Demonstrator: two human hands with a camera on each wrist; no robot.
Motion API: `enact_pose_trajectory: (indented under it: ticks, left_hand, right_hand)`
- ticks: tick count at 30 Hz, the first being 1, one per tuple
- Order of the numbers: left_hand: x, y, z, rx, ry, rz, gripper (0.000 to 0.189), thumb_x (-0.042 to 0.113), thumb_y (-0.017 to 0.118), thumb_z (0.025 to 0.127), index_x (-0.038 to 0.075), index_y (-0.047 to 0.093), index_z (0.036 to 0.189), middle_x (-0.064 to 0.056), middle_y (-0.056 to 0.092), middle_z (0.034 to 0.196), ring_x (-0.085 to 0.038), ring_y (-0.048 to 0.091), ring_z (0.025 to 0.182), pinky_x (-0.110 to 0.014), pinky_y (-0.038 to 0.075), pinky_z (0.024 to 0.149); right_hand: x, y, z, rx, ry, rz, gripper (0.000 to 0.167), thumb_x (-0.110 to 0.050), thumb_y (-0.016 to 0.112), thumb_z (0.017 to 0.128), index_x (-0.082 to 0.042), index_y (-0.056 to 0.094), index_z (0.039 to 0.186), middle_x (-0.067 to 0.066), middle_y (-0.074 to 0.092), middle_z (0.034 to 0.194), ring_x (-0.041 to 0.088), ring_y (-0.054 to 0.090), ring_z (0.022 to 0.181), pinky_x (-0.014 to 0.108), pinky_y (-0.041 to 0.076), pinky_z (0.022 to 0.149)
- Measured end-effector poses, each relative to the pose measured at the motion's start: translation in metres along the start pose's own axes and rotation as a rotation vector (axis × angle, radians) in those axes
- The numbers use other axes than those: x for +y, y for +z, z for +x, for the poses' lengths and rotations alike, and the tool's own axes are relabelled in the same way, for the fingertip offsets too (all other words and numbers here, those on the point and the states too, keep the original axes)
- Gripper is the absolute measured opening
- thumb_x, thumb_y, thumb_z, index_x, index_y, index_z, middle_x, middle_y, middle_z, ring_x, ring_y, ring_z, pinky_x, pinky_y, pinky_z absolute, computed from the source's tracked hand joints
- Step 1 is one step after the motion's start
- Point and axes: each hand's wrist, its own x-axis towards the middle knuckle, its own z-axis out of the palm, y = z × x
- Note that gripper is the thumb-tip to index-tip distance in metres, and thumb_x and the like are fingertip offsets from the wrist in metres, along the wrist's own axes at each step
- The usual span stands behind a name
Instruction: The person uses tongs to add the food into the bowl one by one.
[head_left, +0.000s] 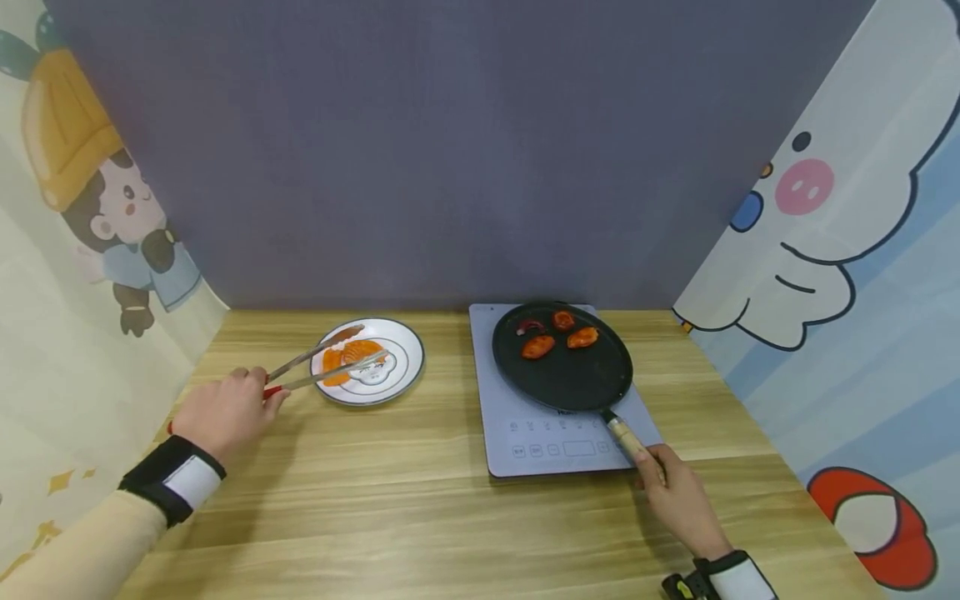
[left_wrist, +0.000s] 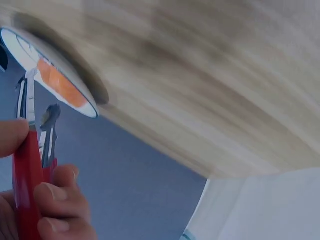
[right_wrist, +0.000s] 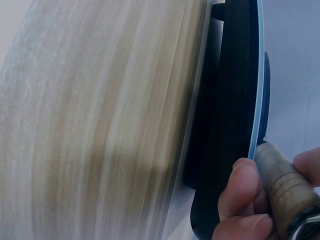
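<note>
My left hand [head_left: 228, 414] holds metal tongs [head_left: 303, 382] by their red handles [left_wrist: 27, 180]. The two tong arms stand apart above a white plate [head_left: 406, 360] with a dark rim, at the left. Orange slices [head_left: 367, 347] that look like salmon lie on its left half; nothing is visibly pinched between the tong tips. On the right, my right hand [head_left: 682, 500] grips the wooden handle [head_left: 625, 437] of a flat black frying pan [head_left: 570, 383]. In the pan lie reddish-brown pieces [head_left: 537, 347], a smaller orange piece [head_left: 563, 320] and a dark red curled piece [head_left: 530, 327].
The pan rests on a pale induction cooktop [head_left: 510, 442] with touch buttons along its front. Both plate and cooktop stand on a wood-grain table [head_left: 420, 500]. A grey panel [head_left: 390, 167] rises behind, and cartoon-printed cloth [head_left: 862, 333] borders both sides.
</note>
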Motion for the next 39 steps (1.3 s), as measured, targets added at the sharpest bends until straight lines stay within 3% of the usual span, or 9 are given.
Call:
enact_pose_trajectory:
  ticks: [14, 23, 29, 39]
  left_hand:
    - [-0.018, -0.002, 0.017, -0.128, 0.003, -0.04, 0.039, 0.041, 0.069, 0.094, 0.004, 0.062, 0.086, -0.004, 0.05, 0.064, -0.023, 0.048, 0.058, -0.035, 0.033, 0.049]
    - [-0.01, -0.003, 0.019, -0.099, 0.014, -0.015, 0.036, 0.037, 0.072, 0.093, 0.004, 0.063, 0.081, -0.004, 0.052, 0.062, -0.023, 0.048, 0.056, -0.036, 0.036, 0.049]
    - [-0.005, -0.001, 0.02, -0.053, 0.036, -0.004, 0.036, 0.034, 0.074, 0.092, 0.004, 0.064, 0.078, -0.006, 0.056, 0.062, -0.025, 0.053, 0.053, -0.043, 0.043, 0.049]
    - [0.003, 0.003, 0.014, -0.056, -0.012, -0.028, 0.037, 0.035, 0.071, 0.095, 0.002, 0.065, 0.079, -0.008, 0.055, 0.061, -0.026, 0.052, 0.052, -0.043, 0.042, 0.047]
  right_hand:
    - [-0.002, -0.001, 0.001, -0.017, 0.01, 0.005, 0.036, -0.034, 0.045, 0.11, -0.001, 0.057, 0.115, 0.01, 0.067, 0.088, 0.012, 0.051, 0.063, 0.028, 0.04, 0.054]
    - [-0.003, -0.002, -0.001, -0.003, 0.001, 0.008, 0.034, -0.032, 0.047, 0.11, -0.001, 0.058, 0.114, 0.011, 0.068, 0.087, 0.012, 0.052, 0.062, 0.027, 0.041, 0.055]
    - [-0.003, -0.002, -0.001, -0.011, 0.005, 0.008, 0.035, -0.033, 0.046, 0.11, 0.0, 0.058, 0.115, 0.01, 0.068, 0.087, 0.012, 0.052, 0.062, 0.027, 0.041, 0.054]
    - [-0.001, -0.001, 0.001, -0.01, -0.004, 0.004, 0.036, -0.033, 0.045, 0.11, 0.0, 0.058, 0.116, 0.01, 0.068, 0.087, 0.012, 0.052, 0.062, 0.028, 0.04, 0.054]
